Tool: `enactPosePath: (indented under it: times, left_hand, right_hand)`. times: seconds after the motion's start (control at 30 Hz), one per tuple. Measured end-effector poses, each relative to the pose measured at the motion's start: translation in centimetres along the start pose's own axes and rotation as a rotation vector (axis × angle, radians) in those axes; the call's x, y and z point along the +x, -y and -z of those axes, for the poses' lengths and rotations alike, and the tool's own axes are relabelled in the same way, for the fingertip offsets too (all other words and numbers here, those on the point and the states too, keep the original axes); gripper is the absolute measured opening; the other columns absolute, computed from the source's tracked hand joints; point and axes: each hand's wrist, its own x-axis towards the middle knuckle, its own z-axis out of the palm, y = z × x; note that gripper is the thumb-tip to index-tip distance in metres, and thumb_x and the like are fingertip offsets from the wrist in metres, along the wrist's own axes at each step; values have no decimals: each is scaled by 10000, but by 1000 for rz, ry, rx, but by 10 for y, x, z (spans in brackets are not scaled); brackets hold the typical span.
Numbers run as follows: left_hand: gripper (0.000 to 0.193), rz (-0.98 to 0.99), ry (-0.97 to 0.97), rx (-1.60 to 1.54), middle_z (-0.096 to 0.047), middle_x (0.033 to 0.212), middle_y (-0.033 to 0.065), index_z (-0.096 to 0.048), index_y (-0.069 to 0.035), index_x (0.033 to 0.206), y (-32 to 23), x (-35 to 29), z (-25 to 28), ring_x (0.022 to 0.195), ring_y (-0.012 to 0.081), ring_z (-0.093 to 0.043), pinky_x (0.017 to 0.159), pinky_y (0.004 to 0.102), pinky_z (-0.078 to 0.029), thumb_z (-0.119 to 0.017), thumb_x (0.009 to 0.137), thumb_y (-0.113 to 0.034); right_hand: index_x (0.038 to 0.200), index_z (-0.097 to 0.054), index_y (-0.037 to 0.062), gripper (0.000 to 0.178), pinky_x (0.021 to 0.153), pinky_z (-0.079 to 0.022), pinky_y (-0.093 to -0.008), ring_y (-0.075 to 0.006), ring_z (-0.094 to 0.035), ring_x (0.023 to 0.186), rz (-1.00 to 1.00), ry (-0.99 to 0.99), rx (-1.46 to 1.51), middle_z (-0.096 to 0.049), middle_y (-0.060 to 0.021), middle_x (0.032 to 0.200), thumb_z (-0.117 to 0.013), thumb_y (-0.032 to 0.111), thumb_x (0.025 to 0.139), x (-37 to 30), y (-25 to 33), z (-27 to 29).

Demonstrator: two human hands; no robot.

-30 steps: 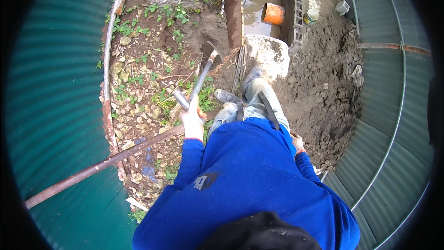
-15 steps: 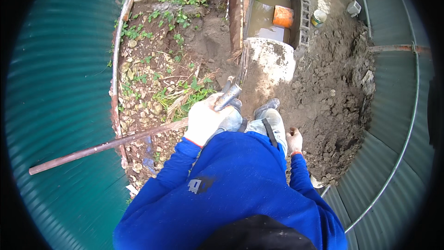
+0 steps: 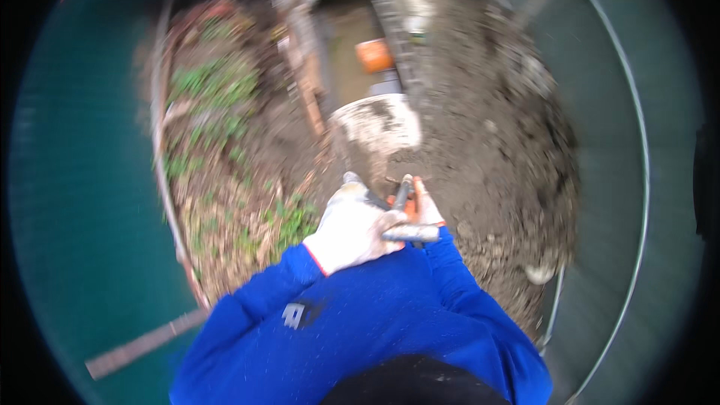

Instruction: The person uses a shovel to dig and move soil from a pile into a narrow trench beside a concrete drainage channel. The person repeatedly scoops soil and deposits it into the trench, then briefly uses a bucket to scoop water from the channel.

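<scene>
My left hand [image 3: 349, 231], in a white work glove with a red cuff, is closed round a long wooden pole [image 3: 146, 341]. The pole runs out to the lower left behind my sleeve, and a grey metal tube [image 3: 411, 233] sticks out at the hand's right. Close beside it is my right hand [image 3: 427, 208], also gloved, brought in front of my body. A second dark rod [image 3: 403, 192] and something orange [image 3: 410, 208] show between the hands. Motion blur hides the right fingers and whether they grip anything.
Ahead is a trench [image 3: 341, 67] of murky water with an orange bucket [image 3: 373, 55] in it. A white, mud-stained rounded surface [image 3: 379, 127] lies at its near end. Green corrugated sheeting [image 3: 82, 180] stands left, grey sheeting right. Loose soil [image 3: 495, 165] covers the right side.
My right hand has come up from my right side to beside the left hand. The pole's metal end has swung right and closer to my body. The view has shifted and blurred.
</scene>
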Motion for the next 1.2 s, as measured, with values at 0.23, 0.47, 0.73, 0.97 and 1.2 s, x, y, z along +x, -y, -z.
enactPosePath:
  times: [0.23,0.47,0.73,0.97,1.2]
  left_hand:
    - [444,-600,68,63,-707,804,55,-724,-173,1194,-40,87,9,734,277,-716,662,396,-561,-826,784,-310]
    - [481,-902,180,276,-665,743,52,-711,-188,1205,-67,173,74,709,265,-699,620,403,-549,-825,766,-349]
    - [371,-958,219,412,-642,630,101,-671,-194,1180,-49,355,44,603,318,-685,576,459,-544,-727,827,-295]
    - [412,-829,405,357,-746,883,152,-737,-179,1199,24,460,-52,833,350,-736,743,471,-579,-693,797,-261]
    - [141,-921,61,48,-720,734,164,-746,-103,733,-16,463,-123,715,366,-724,662,466,-580,-704,729,-237]
  right_hand:
    - [931,-619,150,160,546,-454,-368,-201,-562,599,374,-245,367,-568,-24,699,-718,274,921,-13,66,29]
    - [902,-601,132,173,559,-491,-358,-203,-576,591,581,-142,574,-585,-29,683,-604,272,1003,-36,150,14]
    - [1151,-565,72,282,782,-569,-420,-270,-678,849,517,188,578,-703,-125,972,-621,321,1031,-39,257,8]
    - [1612,-285,29,886,1125,-444,-435,-349,-518,1392,780,-386,-475,-464,-262,1543,-746,377,940,-125,199,6]
    - [1156,-670,36,441,894,-573,-468,-402,-714,1018,663,-1201,-1624,-737,-221,1042,-769,177,750,-88,257,-20]
